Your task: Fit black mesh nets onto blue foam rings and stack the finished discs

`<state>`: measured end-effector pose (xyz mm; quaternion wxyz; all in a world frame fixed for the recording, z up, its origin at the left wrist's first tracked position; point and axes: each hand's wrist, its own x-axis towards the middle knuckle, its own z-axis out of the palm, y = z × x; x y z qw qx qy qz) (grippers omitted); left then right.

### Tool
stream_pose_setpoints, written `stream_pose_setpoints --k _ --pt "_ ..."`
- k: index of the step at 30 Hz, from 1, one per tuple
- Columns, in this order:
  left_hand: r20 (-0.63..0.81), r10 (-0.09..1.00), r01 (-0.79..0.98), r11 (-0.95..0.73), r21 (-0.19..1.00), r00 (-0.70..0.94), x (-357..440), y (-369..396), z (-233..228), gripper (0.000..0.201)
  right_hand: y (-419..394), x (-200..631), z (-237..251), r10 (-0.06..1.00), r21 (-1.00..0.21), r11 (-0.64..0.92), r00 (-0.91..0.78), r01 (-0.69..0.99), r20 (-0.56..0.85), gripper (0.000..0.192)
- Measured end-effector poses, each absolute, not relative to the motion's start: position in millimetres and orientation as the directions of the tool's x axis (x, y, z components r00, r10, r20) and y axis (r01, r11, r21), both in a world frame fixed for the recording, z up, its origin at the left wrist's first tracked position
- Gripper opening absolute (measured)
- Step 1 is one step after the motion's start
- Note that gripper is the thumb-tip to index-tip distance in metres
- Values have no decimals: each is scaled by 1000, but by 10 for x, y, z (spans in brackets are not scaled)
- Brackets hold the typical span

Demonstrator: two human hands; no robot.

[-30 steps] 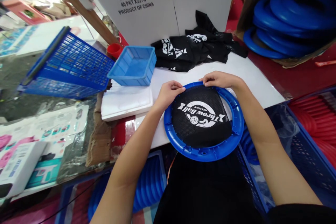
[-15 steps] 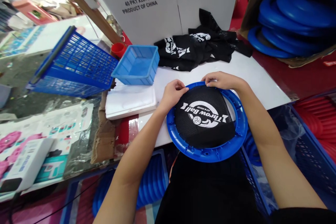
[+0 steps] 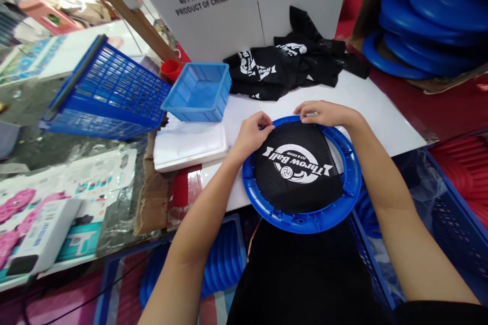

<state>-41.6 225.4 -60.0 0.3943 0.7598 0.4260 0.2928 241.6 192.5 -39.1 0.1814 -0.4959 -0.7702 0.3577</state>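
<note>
A blue plastic ring (image 3: 305, 221) lies at the near edge of the white tabletop (image 3: 373, 111), overhanging it toward me. A black mesh net (image 3: 297, 172) printed "Throw Ball" in white is spread over the ring. My left hand (image 3: 251, 134) pinches the net's far left edge against the ring. My right hand (image 3: 324, 112) presses the net's far edge onto the ring's top rim. Both hands sit close together at the far side of the ring.
A pile of black printed nets (image 3: 290, 63) lies behind the ring. A light blue tray (image 3: 198, 92), a tilted blue basket (image 3: 102, 94) and a white foam slab (image 3: 188, 147) stand left. Blue rings (image 3: 427, 20) are stacked at right, red rings (image 3: 465, 172) in a crate.
The hands have stayed at the ring's far rim, fingers shifting slightly along the net's edge. The view has drifted a little.
</note>
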Motion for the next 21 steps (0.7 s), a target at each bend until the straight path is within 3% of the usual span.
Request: stream_pose_setpoints --k 21 --pt "180 720 537 -638 552 670 -491 2341 -548 22 1944 2402 -412 893 -732 265 -446 627 -59 24"
